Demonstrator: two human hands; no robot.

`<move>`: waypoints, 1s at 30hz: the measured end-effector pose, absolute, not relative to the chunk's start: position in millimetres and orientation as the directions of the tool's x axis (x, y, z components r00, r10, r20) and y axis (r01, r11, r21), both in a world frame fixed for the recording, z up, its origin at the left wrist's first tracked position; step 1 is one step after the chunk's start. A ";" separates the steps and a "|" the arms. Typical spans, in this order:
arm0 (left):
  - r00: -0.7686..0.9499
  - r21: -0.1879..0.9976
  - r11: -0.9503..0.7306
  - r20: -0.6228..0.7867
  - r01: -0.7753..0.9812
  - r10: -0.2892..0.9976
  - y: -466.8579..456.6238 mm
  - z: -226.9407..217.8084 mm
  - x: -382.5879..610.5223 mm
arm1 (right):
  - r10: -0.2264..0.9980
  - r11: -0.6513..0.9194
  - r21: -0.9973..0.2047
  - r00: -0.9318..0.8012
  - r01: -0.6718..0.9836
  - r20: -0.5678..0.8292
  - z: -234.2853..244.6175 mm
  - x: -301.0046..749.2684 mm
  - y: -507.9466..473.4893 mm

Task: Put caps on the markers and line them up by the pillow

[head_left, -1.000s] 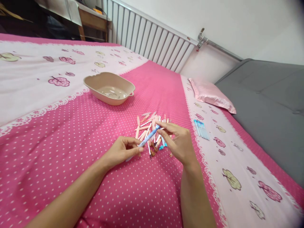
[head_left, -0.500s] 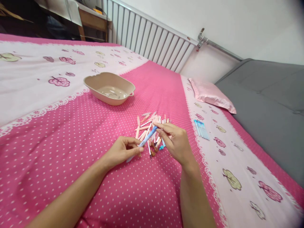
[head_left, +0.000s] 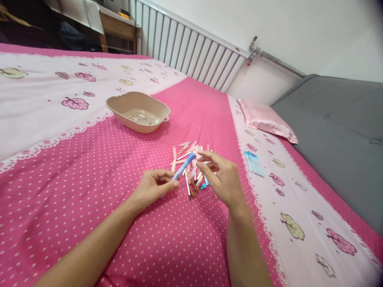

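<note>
A blue pen [head_left: 183,167] is pinched between the thumb and fingers of my left hand [head_left: 157,185], slanting up to the right with its darker blue end raised. My right hand [head_left: 220,175] hovers just beside that end, thumb and fingers apart, with nothing visible between them. Beneath and behind the pen lies a loose heap of pen parts [head_left: 179,161]: pink barrels, thin white refills and small brown pieces. A small bright blue piece [head_left: 204,186] rests at the heap's near edge, and my right hand covers part of the heap.
A beige basin [head_left: 140,127] with several small pieces inside stands beyond the heap to the left. To the right, several light blue pens [head_left: 254,163] lie side by side. A pink pillow [head_left: 266,121] leans near the grey headboard [head_left: 335,131]. Pink dotted bedding [head_left: 167,243] lies under everything.
My right fingers have come off the upper end of the blue pen and spread apart. My left hand still holds the pen, which has shifted slightly left.
</note>
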State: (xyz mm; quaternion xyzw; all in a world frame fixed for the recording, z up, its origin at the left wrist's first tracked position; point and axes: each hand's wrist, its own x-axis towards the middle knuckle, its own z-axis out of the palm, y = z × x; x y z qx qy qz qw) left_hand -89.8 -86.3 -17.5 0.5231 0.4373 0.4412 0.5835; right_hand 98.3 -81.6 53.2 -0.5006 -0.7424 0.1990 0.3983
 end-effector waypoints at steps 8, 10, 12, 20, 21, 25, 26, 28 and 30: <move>-0.006 0.986 -0.002 0.001 -0.168 1.000 -85.7 -15.1 -91.5 | 0.948 0.264 -0.809 -0.297 0.525 0.116 33.5 68.2 -87.1; -0.058 0.982 -0.023 0.012 -0.188 0.998 -84.9 -17.0 -92.2 | 0.945 0.227 -0.831 -0.322 0.508 0.062 26.3 58.7 -88.8; -0.113 0.979 -0.043 0.021 -0.199 0.993 -83.8 -19.1 -92.6 | 0.952 0.190 -0.846 -0.304 0.499 0.035 19.3 51.3 -89.7; -0.163 0.962 -0.038 -0.007 -0.272 0.987 -81.2 -21.8 -92.5 | 0.966 0.076 -0.916 -0.257 0.394 -0.030 1.7 34.2 -88.9; -0.161 0.960 -0.034 -0.012 -0.279 0.987 -81.3 -21.6 -92.5 | 0.967 0.070 -0.926 -0.252 0.370 -0.028 0.7 33.2 -88.6; -0.149 0.956 -0.025 -0.020 -0.294 0.989 -81.6 -20.7 -92.8 | 0.968 0.049 -0.947 -0.250 0.318 -0.033 -0.5 33.0 -87.5; -0.150 0.957 -0.031 -0.014 -0.289 0.989 -81.5 -20.5 -92.9 | 0.968 0.048 -0.946 -0.247 0.320 -0.035 -0.2 33.3 -87.4; -0.159 0.961 -0.054 0.010 -0.270 0.987 -81.0 -20.0 -92.9 | 0.971 0.049 -0.939 -0.237 0.339 -0.035 1.0 33.7 -87.4; -0.168 0.967 -0.074 0.033 -0.244 0.985 -80.7 -19.1 -92.8 | 0.973 0.051 -0.930 -0.229 0.365 -0.036 2.4 33.5 -87.5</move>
